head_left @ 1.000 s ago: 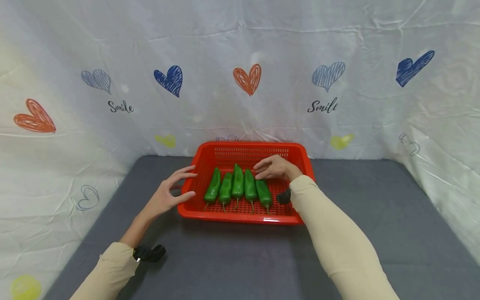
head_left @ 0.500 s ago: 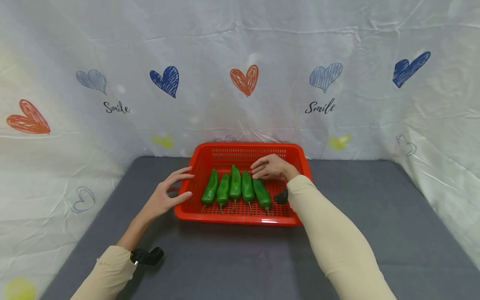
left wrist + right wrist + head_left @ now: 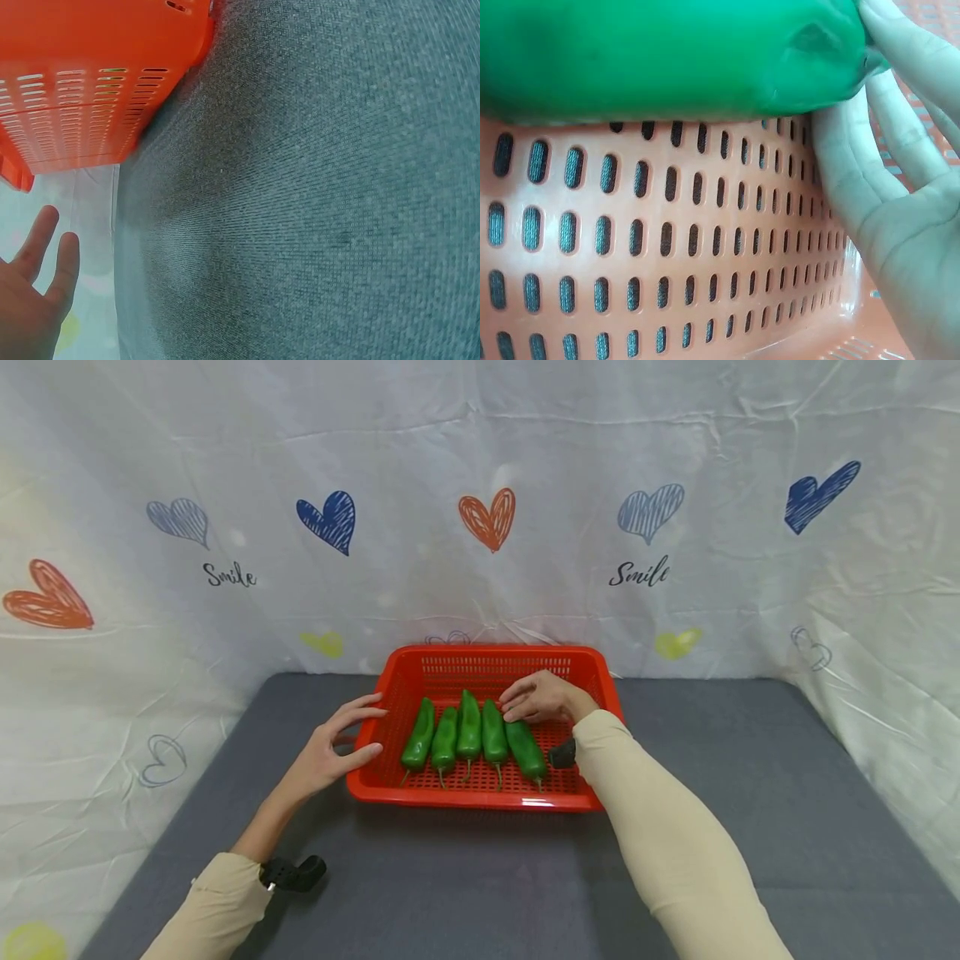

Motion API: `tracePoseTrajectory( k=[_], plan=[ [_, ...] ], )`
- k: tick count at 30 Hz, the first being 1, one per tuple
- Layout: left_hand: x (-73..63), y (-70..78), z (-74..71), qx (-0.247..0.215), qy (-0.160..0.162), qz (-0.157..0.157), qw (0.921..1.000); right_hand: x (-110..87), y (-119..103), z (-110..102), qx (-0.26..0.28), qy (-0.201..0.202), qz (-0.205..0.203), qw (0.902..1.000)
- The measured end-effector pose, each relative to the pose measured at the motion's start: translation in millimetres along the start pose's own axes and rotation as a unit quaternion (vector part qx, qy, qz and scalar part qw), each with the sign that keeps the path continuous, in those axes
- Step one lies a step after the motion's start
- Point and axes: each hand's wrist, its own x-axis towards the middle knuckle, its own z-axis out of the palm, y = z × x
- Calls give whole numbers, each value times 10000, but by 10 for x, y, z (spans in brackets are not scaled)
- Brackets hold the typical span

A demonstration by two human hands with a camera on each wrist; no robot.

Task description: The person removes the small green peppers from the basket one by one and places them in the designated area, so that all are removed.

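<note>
Green peppers (image 3: 469,727): five in view, all lying side by side in the red basket (image 3: 450,798); judged well along, with only one still under a hand.
Patterned backdrop (image 3: 562,443): hung behind and at the sides, printed with hearts and "Smile"; no part in the work.
Dark grey cloth (image 3: 465,877): spread flat beneath the basket.
Basket: upright, set at the back of the cloth near the backdrop; already holding the whole row, with slotted floor showing to the right.
Left hand (image 3: 328,753): at the basket's left rim, fingers spread apart and closed round nothing; impossible to tell whether touching the rim.
Right hand (image 3: 551,695): reaching into the basket, fingers and thumb apparently pinching the tip of the rightmost pepper (image 3: 528,752).
Four other peppers (image 3: 444,743): judged done; free of either hand, tips toward the backdrop, lying close together, the leftmost a little slanted.
Rightmost pepper: slanted, tip near the neighbouring pepper, stem end angled away to the right; judged the only piece unfinished, with release left and perhaps some straightening.
Stems (image 3: 499,777): thin, pointing toward the near rim; clear of both hands.
</note>
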Motion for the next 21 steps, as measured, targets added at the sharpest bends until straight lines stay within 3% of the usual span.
tracePoseTrajectory(
  k=[21],
  plan=[
    [-4,-39,16,-31,-4,-19,10000,-34,-26,-37,-388,-450,383,9975]
  ],
)
